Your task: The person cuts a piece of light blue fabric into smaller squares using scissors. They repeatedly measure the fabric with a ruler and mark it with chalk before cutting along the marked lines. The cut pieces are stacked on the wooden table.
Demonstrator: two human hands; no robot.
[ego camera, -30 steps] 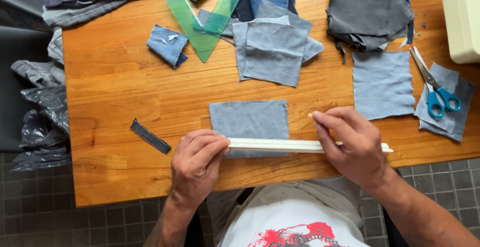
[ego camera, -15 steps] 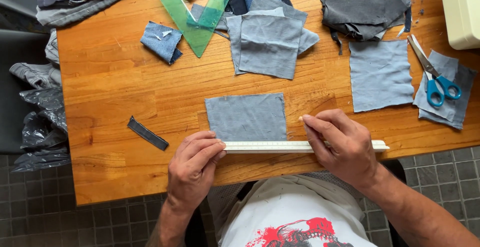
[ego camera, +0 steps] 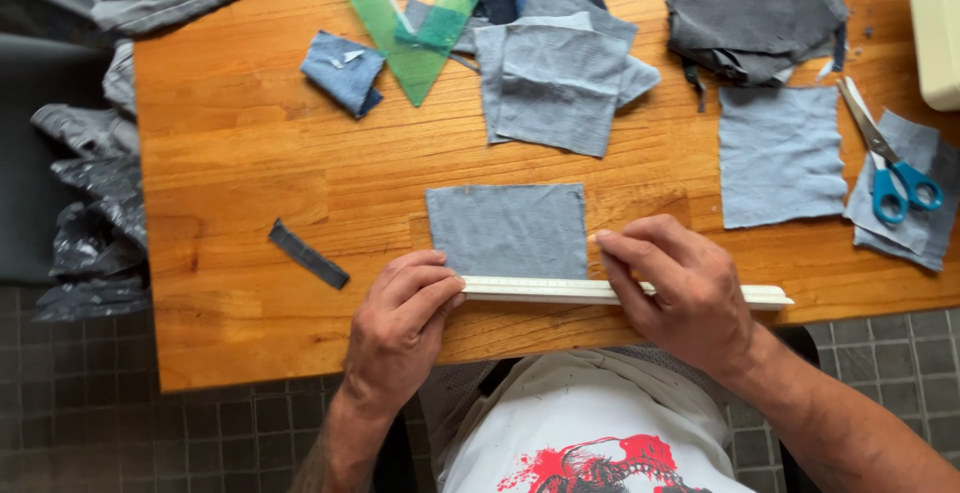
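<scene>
Unchanged since a second ago: your left hand (ego camera: 398,325) and right hand (ego camera: 680,288) press the white ruler (ego camera: 560,291), grip flat, across the grey fabric square's (ego camera: 508,229) near edge; blue scissors (ego camera: 893,171) well right of it.

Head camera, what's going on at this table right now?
A person sits at a wooden table with both hands on a white ruler laid along the near edge of a grey-blue fabric square. The left hand presses the ruler's left end and the right hand lies over its middle. More fabric pieces lie farther back, a green set square near them, and blue-handled scissors to the right.
</scene>
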